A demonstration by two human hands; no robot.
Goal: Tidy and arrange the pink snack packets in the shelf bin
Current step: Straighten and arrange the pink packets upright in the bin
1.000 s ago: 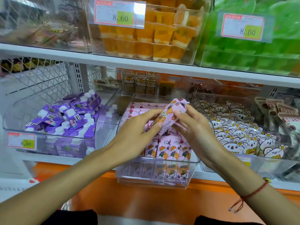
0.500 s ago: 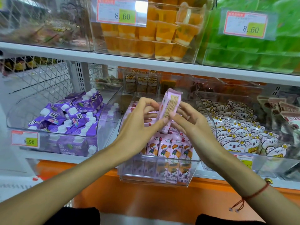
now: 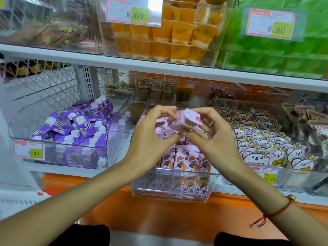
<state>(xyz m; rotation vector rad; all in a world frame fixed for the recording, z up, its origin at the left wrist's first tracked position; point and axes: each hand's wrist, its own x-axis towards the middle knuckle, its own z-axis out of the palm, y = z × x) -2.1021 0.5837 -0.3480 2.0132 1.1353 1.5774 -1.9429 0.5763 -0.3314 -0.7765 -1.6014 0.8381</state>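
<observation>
A clear plastic shelf bin [image 3: 170, 196] in the middle of the lower shelf holds several pink snack packets [image 3: 186, 160] standing upright in a row at its front, with more lying behind them. Both hands hold one pink packet [image 3: 186, 119] above the bin, its end turned toward the camera. My left hand [image 3: 152, 137] pinches the packet's left side with thumb and fingertips. My right hand [image 3: 213, 134] grips its right side and underside with curled fingers. The hands hide the middle of the bin.
A bin of purple drink cartons [image 3: 74, 125] stands to the left, a bin of white bear-face packets [image 3: 266, 144] to the right. Orange jelly cups [image 3: 165, 38] and green packs [image 3: 276, 55] fill the upper shelf. Price tags [image 3: 28, 150] hang on the bin fronts.
The pink packet has been turned from upright to end-on toward the camera, and both hands have closed in around it above the bin.
</observation>
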